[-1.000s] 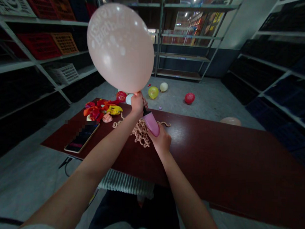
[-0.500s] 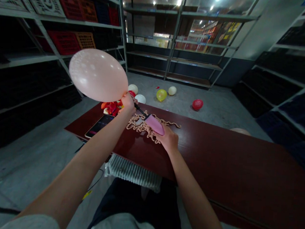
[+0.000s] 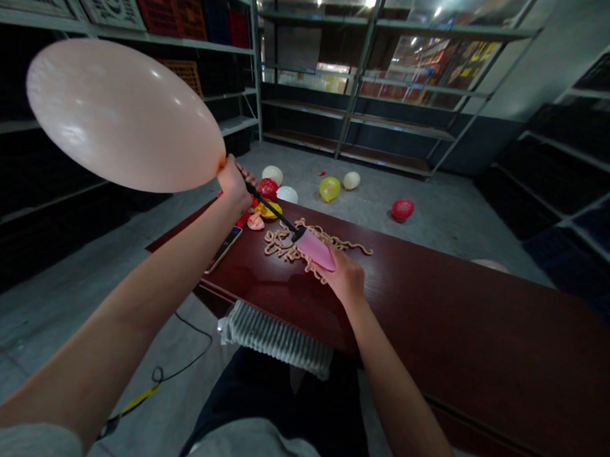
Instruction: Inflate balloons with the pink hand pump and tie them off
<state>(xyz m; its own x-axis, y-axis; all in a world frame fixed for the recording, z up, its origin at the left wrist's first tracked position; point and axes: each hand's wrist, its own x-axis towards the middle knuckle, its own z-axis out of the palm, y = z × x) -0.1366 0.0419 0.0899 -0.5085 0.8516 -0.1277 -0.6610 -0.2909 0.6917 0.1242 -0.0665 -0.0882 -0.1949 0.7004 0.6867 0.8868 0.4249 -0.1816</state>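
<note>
My left hand (image 3: 234, 185) is closed round the neck of a big inflated pale pink balloon (image 3: 121, 115), which lies over to the left, up at shoulder height. The balloon's neck sits on the black nozzle of a pink hand pump (image 3: 315, 249). My right hand (image 3: 346, 278) grips the pump's pink barrel just above the dark red table (image 3: 456, 340). Under the pump lies a heap of limp peach balloons (image 3: 289, 244).
A phone (image 3: 224, 247) and a pile of red, orange and yellow flat balloons (image 3: 261, 210) lie at the table's left end. Several inflated balloons (image 3: 329, 187) rest on the concrete floor beyond. Metal shelving lines both sides. A cable (image 3: 180, 364) runs over the floor at lower left.
The balloon has swung from upright above the table down and to the left with my left hand. The pump's rod has come farther out of the barrel. My view has turned left.
</note>
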